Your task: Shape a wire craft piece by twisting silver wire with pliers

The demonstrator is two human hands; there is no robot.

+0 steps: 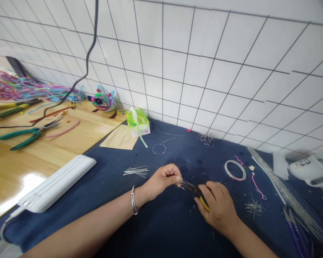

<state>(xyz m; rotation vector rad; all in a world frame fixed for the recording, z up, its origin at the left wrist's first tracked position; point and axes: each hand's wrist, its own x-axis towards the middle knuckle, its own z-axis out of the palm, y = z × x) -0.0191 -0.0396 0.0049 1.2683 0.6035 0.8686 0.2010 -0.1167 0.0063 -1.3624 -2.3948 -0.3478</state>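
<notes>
My left hand point(164, 181), with a silver bangle point(134, 200) at the wrist, pinches a thin wire piece between thumb and forefinger; its full shape is too small to make out. Wrapped around the yellow handles of a pair of pliers point(193, 187) is my right hand point(219, 206). The pliers' narrow jaws point left and reach to the left fingertips, at the wire. A tiny pink bit shows just below the jaws. Beyond the hands lies a wire ring point(159, 149) with pink bits on it. To the left rests a small pile of cut wires point(136, 171).
On the right lie a wire coil point(235, 170), scattered wire ends point(254, 207), a bundle of long wires point(290, 193), purple-handled scissors point(296, 229) and a white mug point(313, 168). At left are a white power strip point(59, 182), green-handled pliers point(32, 134) and a tissue pack point(138, 122). A tiled wall stands behind.
</notes>
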